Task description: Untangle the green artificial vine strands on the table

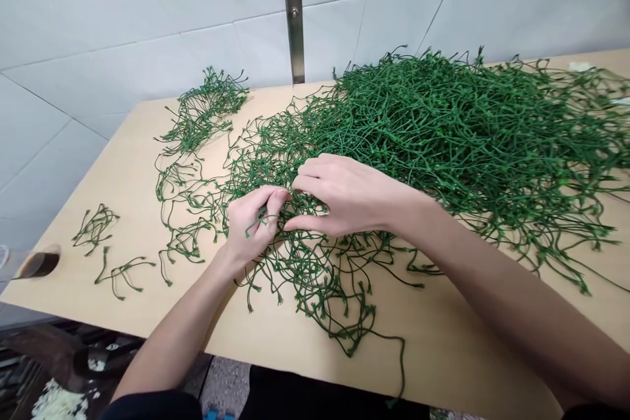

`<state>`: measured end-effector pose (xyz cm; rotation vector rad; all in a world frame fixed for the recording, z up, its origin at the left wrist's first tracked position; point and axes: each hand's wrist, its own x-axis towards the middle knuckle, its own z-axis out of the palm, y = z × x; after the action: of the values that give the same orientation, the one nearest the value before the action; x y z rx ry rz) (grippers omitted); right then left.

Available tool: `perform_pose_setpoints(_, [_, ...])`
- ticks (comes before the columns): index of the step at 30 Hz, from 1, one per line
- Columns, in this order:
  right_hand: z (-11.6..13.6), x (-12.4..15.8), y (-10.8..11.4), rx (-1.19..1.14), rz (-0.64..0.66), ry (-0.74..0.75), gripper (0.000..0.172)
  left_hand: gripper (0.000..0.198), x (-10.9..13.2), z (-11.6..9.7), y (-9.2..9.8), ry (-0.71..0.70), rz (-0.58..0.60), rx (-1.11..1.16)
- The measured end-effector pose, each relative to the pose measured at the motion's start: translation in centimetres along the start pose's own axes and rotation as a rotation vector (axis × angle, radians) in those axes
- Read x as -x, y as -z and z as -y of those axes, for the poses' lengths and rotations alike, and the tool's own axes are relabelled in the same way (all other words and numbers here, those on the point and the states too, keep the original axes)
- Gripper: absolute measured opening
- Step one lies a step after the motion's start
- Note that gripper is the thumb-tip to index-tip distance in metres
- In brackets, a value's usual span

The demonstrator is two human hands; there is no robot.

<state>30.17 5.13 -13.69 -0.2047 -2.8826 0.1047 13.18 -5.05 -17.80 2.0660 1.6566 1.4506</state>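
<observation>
Left hand (252,224) grasps a few green strands (262,216), right hand (344,197) beside it, thumb and fingers parted, main heap (443,125) beyond; step judged strand-picking, next likely needing a fine right-hand pinch.

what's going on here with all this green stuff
A person is working at a table with both bare hands among thin green strands. The left hand is curled around a few of them; the right hand is beside it, thumb and fingers apart. The biggest heap lies to the right, with smaller clumps to the left.
</observation>
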Motion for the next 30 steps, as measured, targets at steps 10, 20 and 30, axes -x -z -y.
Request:
perform_pose_setpoints(10, [-3.1, 0.8, 1.4, 0.280, 0.000, -0.006, 0.033, 0.022, -0.3, -1.8, 1.8, -0.279, -0.045, -0.163])
perform_pose_setpoints(20, [-6.2, 4.1, 3.5, -0.051, -0.343, -0.408, 0.050, 0.028, -2.2, -4.3, 3.8, 0.169, -0.160, 0.287])
perform_pose_setpoints(30, [1.5, 0.6, 4.6, -0.488, -0.087, -0.385, 0.029, 0.030, -7.9, -8.5, 3.4, 0.087, -0.002, 0.313])
